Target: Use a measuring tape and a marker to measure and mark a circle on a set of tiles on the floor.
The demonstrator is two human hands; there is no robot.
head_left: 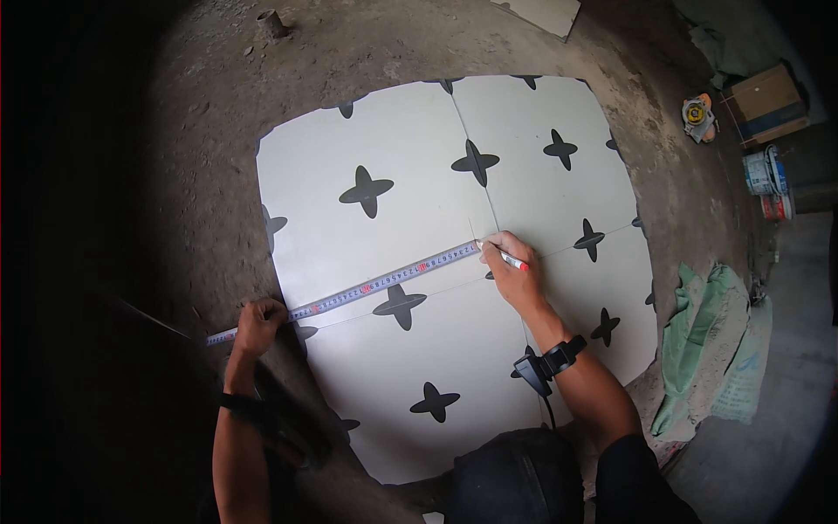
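A steel measuring tape (pixel 384 280) lies slantwise across white tiles (pixel 323 236) patterned with black four-petal shapes. At the tiles' left edge my left hand (pixel 260 326) is closed around the tape, and a strip of it sticks out farther left past the hand. My right hand (pixel 513 272) grips a white marker pen (pixel 504 256) with a red end, beside the tape's right end. A thin drawn line rises from the tile surface near the pen. The pen's tip is partly hidden by the fingers.
Rough bare concrete surrounds the tiles. To the right lie green woven sacks (pixel 690 349), buckets (pixel 765 173), a cardboard box (pixel 766 103) and an orange and grey tool (pixel 698 118). A tile piece (pixel 541 13) lies at the far side, and a short pipe stub (pixel 272 24) stands at far left.
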